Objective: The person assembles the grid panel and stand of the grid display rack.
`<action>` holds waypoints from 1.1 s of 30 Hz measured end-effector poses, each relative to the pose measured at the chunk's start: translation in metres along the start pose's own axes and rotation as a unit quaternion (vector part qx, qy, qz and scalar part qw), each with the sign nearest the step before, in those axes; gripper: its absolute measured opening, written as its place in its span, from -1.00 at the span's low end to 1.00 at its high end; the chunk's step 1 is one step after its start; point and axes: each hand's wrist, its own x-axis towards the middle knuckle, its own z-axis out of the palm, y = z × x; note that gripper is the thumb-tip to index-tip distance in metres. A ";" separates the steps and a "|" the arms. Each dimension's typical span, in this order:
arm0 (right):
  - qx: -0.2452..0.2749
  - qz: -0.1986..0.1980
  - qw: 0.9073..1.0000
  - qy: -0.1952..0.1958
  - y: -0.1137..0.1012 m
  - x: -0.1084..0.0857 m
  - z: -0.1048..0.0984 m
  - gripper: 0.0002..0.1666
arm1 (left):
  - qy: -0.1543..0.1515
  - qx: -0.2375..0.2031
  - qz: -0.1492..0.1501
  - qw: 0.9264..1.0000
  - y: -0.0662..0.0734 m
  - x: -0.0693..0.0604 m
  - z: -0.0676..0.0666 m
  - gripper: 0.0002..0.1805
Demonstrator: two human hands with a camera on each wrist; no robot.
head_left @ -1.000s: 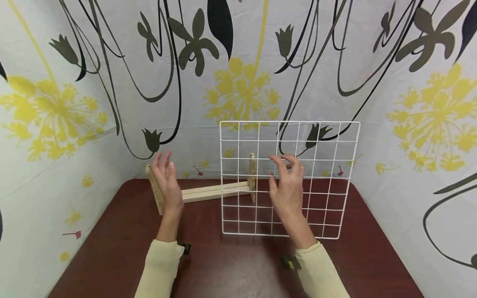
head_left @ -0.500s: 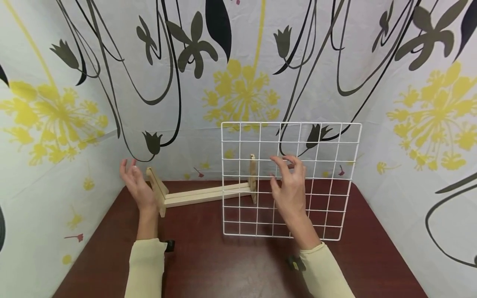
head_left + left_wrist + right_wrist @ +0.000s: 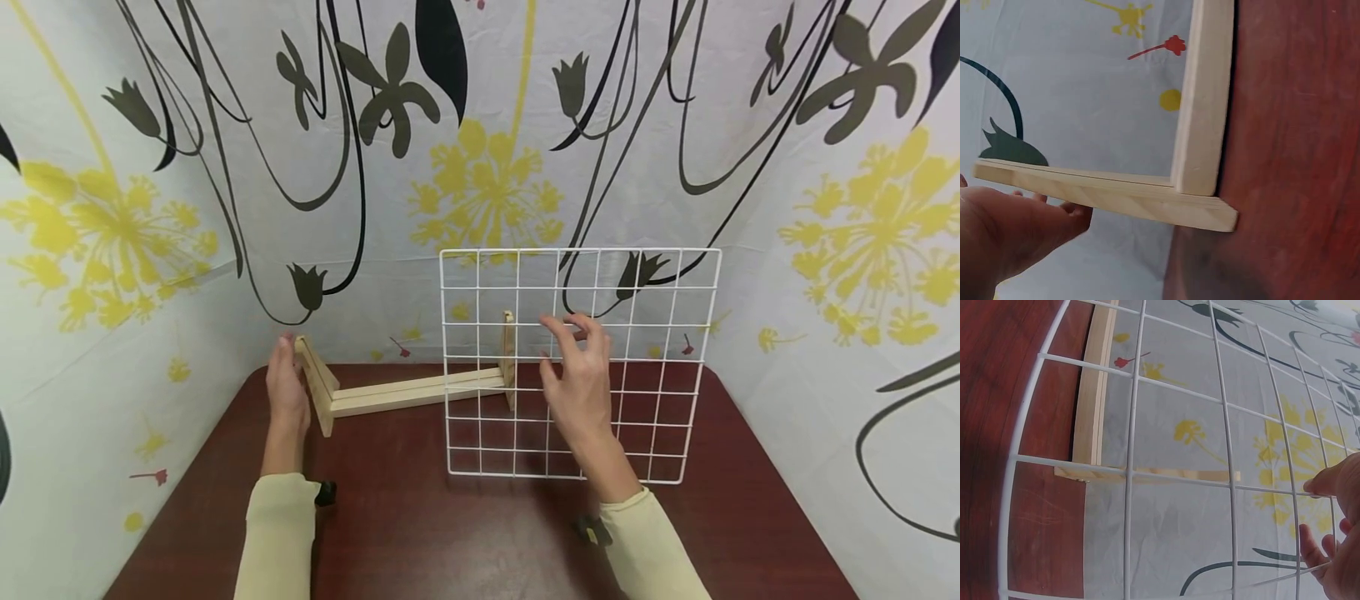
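Observation:
My right hand (image 3: 581,392) grips a white wire grid panel (image 3: 633,321) near its middle and holds it upright above the table. In the right wrist view, the fingers and thumb of the right hand (image 3: 1329,525) are bent at the wires of the grid panel (image 3: 1130,444). Beyond it stands a pale wooden stand (image 3: 412,396), a long bar with an upright at each end; the panel's wires cross its right part. My left hand (image 3: 288,387) is at the outer side of the left upright (image 3: 318,383). The left wrist view has its fingers (image 3: 1075,215) along that upright, partly hidden by it.
A dark red-brown table (image 3: 450,533) lies under everything. Fabric walls (image 3: 487,167) with grey and yellow flower prints enclose its back and both sides. The stand sits near the back edge.
My left hand has moved left from in front of the stand, round to the outer side of its left upright. The right hand and the grid panel have hardly moved.

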 end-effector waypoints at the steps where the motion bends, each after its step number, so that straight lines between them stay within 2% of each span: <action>1: -0.001 0.000 1.000 0.000 0.000 0.000 0.000 -0.35 | -0.006 -0.001 -0.011 1.000 -0.002 0.000 0.000 -0.31; 3: -0.001 0.000 1.000 0.001 0.000 0.000 0.000 -0.36 | -0.010 -0.005 -0.021 1.000 -0.006 0.001 0.000 -0.31; 8: 0.000 -0.002 1.000 0.004 0.001 0.000 0.001 -0.36 | -0.006 -0.025 -0.019 1.000 -0.013 0.003 0.003 -0.28; 12: 0.005 -0.003 1.000 0.006 0.000 0.001 0.001 -0.36 | -0.005 -0.032 -0.018 0.999 -0.011 0.004 0.003 -0.23; 18: 0.006 -0.001 1.000 0.007 -0.002 0.000 0.000 -0.34 | -0.023 -0.038 -0.018 0.999 -0.005 -0.001 0.004 -0.22; 24: 0.010 0.002 1.000 0.005 -0.001 0.001 -0.001 -0.36 | -0.024 -0.044 -0.018 0.999 -0.013 0.005 0.005 -0.27; 28: 0.011 0.001 1.000 0.005 -0.001 0.001 -0.001 -0.36 | -0.022 -0.045 -0.016 0.999 -0.020 0.010 0.009 -0.26; 33: 0.009 0.004 1.000 0.003 -0.002 -0.001 -0.001 -0.36 | -0.025 -0.031 0.002 0.999 -0.027 0.012 0.022 -0.17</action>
